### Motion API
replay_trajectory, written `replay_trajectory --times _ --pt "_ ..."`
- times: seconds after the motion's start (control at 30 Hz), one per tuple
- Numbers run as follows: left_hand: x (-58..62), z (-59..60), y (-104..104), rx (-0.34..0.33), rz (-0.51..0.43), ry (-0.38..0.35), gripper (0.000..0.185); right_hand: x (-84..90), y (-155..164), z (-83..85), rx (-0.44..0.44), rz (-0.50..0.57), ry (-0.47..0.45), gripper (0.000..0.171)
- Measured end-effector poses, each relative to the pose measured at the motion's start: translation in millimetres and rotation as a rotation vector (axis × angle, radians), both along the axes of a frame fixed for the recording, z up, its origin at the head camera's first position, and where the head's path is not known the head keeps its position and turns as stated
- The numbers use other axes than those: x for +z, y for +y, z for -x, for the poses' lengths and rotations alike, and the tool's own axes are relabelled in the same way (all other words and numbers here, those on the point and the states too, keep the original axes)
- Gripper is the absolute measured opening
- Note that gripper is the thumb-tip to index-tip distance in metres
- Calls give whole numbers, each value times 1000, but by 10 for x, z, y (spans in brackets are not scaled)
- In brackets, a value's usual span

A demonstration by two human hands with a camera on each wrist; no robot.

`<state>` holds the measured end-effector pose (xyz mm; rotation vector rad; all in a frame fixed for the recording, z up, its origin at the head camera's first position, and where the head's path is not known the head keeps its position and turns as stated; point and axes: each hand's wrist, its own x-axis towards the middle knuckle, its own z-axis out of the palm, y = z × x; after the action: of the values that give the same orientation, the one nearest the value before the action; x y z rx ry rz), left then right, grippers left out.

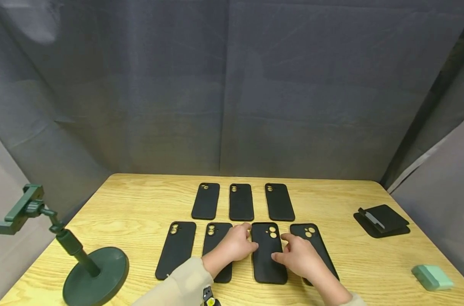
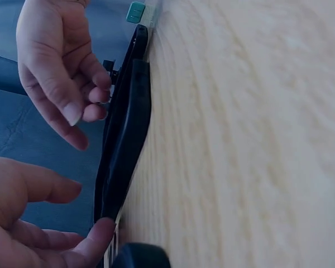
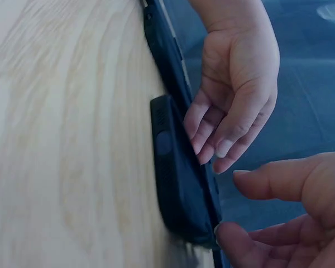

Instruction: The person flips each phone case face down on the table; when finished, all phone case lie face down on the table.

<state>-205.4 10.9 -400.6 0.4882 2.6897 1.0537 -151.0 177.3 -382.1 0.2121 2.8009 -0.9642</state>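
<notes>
Seven black phone cases lie in two rows on a wooden table (image 1: 140, 204). Both hands are at the third case (image 1: 268, 261) of the front row. My left hand (image 1: 235, 245) lies over the second case (image 1: 213, 238), its fingertips against the third case's left edge. My right hand (image 1: 298, 255) is over the fourth case (image 1: 312, 236), its fingertips on the right edge. In the left wrist view the case (image 2: 125, 128) lies flat, with a left fingertip (image 2: 103, 229) at its end. In the right wrist view the left hand's fingers (image 3: 212, 139) touch the case (image 3: 176, 167). Neither hand grips it.
Three more cases (image 1: 241, 202) form the back row, and another (image 1: 176, 248) lies at the front left. A dark green phone stand (image 1: 90, 272) is at the near left. A black folded holder (image 1: 383, 220) and a mint-green box (image 1: 432, 277) are at the right. Grey cloth hangs behind.
</notes>
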Motion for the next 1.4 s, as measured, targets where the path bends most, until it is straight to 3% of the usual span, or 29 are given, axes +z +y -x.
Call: replay_trajectory --times 0.33,0.6,0.7,0.97,1.4 --pt "-12 12 62 -25 65 16 47 -225 60 32 36 -42 33 51" --pt "-46 34 101 -29 90 16 45 -249 42 45 46 -77 50 44" --pt "-75 37 92 -15 48 5 46 -254 39 46 53 -80 50 44" --pt "-135 6 79 39 -180 -88 55 -255 45 47 62 -92 51 43" --pt "-64 1 27 88 -308 -150 53 -237 17 57 66 -60 43 40"
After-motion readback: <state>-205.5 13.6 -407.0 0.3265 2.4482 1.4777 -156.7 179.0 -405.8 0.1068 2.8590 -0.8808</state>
